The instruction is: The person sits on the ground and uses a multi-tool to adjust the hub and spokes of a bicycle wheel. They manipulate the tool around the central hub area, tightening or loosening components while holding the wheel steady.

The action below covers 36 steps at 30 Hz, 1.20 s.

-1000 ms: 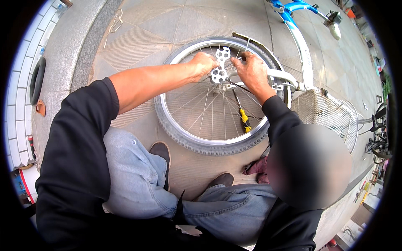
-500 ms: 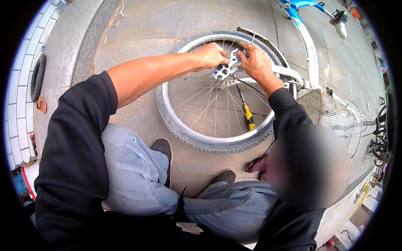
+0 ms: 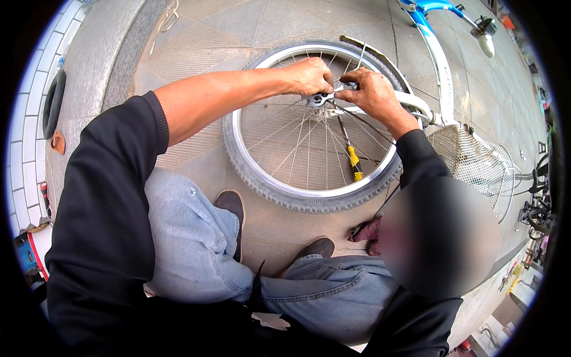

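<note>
A bicycle wheel (image 3: 318,201) with a knobby tyre lies in front of me, still joined to a white frame. At its hub I see a silver dumbbell-shaped multi-hole wrench (image 3: 320,99), mostly covered by my fingers. My left hand (image 3: 311,77) is closed on the wrench's left end from above. On its right side my right hand (image 3: 370,94) pinches the wrench with thumb and fingers. The part right under the wrench is hidden. A yellow-and-black handled screwdriver (image 3: 355,163) lies by the spokes below the hub.
A blue and white bicycle frame (image 3: 440,65) reaches to the upper right, with a wire basket (image 3: 473,160) beside it. A dark inner tube (image 3: 54,104) rests at the left by the tiled wall. My shoes (image 3: 229,205) are close to the tyre.
The wrench has gone from slanting upward to lying flatter at the hub. My right hand has shifted right and down; the left hand has moved slightly right. The wheel has shifted slightly.
</note>
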Each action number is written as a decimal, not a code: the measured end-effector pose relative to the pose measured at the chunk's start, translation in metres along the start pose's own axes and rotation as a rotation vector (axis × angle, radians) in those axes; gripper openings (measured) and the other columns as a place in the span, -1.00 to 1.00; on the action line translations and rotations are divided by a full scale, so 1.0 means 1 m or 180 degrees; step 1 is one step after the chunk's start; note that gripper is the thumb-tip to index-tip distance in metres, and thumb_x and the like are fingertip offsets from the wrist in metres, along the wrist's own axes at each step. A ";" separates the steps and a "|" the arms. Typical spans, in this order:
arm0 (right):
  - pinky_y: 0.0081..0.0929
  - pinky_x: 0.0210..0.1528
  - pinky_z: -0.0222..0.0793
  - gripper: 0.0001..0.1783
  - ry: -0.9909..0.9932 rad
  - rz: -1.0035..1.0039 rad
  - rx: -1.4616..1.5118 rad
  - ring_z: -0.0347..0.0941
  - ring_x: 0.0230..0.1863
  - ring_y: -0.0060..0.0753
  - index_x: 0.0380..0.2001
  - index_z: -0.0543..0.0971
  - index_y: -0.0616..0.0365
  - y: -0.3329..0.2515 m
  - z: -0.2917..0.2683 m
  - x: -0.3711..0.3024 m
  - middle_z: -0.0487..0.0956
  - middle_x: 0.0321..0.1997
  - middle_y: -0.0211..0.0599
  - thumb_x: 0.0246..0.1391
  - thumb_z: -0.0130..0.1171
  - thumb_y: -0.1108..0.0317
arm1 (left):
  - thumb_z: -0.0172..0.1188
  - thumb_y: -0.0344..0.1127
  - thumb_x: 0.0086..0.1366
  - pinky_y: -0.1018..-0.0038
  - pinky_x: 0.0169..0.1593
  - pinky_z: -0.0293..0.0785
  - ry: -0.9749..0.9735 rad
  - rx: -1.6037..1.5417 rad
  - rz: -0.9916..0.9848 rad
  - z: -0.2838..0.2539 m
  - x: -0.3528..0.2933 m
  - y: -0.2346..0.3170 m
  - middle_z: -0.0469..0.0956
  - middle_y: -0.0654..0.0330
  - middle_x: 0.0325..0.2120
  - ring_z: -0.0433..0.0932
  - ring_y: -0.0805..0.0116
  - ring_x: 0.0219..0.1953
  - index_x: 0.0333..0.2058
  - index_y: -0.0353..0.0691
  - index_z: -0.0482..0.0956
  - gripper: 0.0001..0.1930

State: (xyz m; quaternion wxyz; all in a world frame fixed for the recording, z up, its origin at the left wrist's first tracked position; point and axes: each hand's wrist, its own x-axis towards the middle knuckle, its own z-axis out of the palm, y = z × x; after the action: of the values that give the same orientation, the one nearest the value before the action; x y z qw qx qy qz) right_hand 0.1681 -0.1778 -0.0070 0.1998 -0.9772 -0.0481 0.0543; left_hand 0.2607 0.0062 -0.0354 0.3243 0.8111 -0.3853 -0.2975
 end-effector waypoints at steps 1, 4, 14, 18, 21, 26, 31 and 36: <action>-0.18 0.06 0.45 -0.45 -0.0031 -0.0089 -0.0073 0.56 0.00 -0.04 -0.11 0.68 0.12 -0.002 -0.002 -0.003 0.64 -0.07 -0.13 -0.12 0.41 -0.02 | 0.27 -0.25 0.14 0.32 -0.20 0.51 0.0016 0.0043 0.0076 0.001 0.001 -0.001 0.67 -0.01 -0.43 0.63 0.22 -0.35 -0.27 -0.34 0.71 -0.72; -0.20 0.05 0.46 -0.46 -0.0104 -0.0332 -0.0253 0.55 0.00 -0.06 -0.10 0.67 0.12 -0.007 -0.006 -0.011 0.64 -0.07 -0.14 -0.12 0.42 0.01 | 0.27 -0.25 0.12 0.29 -0.20 0.51 -0.0104 0.0173 0.0043 0.002 0.004 -0.002 0.67 -0.03 -0.42 0.64 0.19 -0.34 -0.29 -0.34 0.71 -0.73; -0.21 -0.08 0.47 -0.60 -0.0022 -0.0636 -0.1074 0.55 -0.13 -0.12 -0.22 0.63 0.18 -0.025 0.000 -0.034 0.58 -0.28 -0.16 -0.06 0.36 0.13 | 0.28 -0.21 0.14 0.22 -0.13 0.49 0.0346 0.0569 0.0261 0.004 -0.012 0.012 0.66 -0.01 -0.40 0.63 0.07 -0.27 -0.32 -0.30 0.70 -0.74; -0.20 -0.09 0.50 -0.60 0.0037 -0.0495 -0.0997 0.58 -0.14 -0.08 -0.28 0.62 0.23 -0.032 0.002 -0.040 0.60 -0.30 -0.07 -0.07 0.32 0.12 | 0.28 -0.16 0.18 0.26 -0.18 0.50 0.1016 0.0182 0.0077 0.010 -0.029 0.025 0.63 -0.01 -0.45 0.61 0.11 -0.36 -0.36 -0.34 0.65 -0.71; -0.19 -0.10 0.50 -0.59 0.0127 -0.0473 -0.0880 0.59 -0.18 -0.06 -0.30 0.61 0.26 -0.034 0.005 -0.042 0.61 -0.33 -0.04 -0.07 0.32 0.12 | 0.24 -0.12 0.26 0.36 -0.32 0.48 0.0807 -0.0095 -0.0275 0.020 -0.051 0.028 0.61 0.06 -0.53 0.56 0.29 -0.46 -0.41 -0.33 0.66 -0.68; -0.18 -0.12 0.51 -0.59 0.0079 -0.0348 -0.0806 0.60 -0.22 -0.03 -0.31 0.61 0.28 -0.041 0.006 -0.044 0.61 -0.34 -0.01 -0.06 0.32 0.11 | 0.10 0.04 0.39 0.46 -0.43 0.44 -0.0413 -0.1587 -0.1359 0.048 -0.080 0.035 0.58 0.19 -0.44 0.56 0.42 -0.46 -0.25 -0.28 0.64 -0.57; -0.17 -0.13 0.51 -0.60 0.0086 -0.0227 -0.0833 0.60 -0.22 -0.02 -0.32 0.61 0.28 -0.042 0.007 -0.047 0.61 -0.33 0.00 -0.05 0.32 0.12 | -0.05 0.13 0.46 0.49 -0.40 0.45 -0.0733 -0.2699 -0.1574 0.055 -0.078 0.038 0.53 0.15 -0.26 0.58 0.39 -0.33 -0.04 -0.27 0.52 -0.48; -0.17 -0.12 0.51 -0.60 0.0181 -0.0250 -0.0853 0.58 -0.16 -0.05 -0.31 0.62 0.28 -0.052 0.012 -0.047 0.61 -0.30 -0.04 -0.04 0.31 0.12 | -0.13 0.13 0.49 0.48 -0.31 0.48 -0.0636 -0.3204 -0.1832 0.049 -0.080 0.032 0.52 0.10 -0.15 0.58 0.31 -0.20 0.00 -0.22 0.49 -0.49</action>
State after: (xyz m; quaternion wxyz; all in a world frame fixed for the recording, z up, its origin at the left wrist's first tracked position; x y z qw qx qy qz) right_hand 0.1161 -0.1313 0.0068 0.0708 -0.9936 -0.0874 0.0117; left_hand 0.1688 0.0408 -0.0229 0.5378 0.5973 0.0104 -0.5949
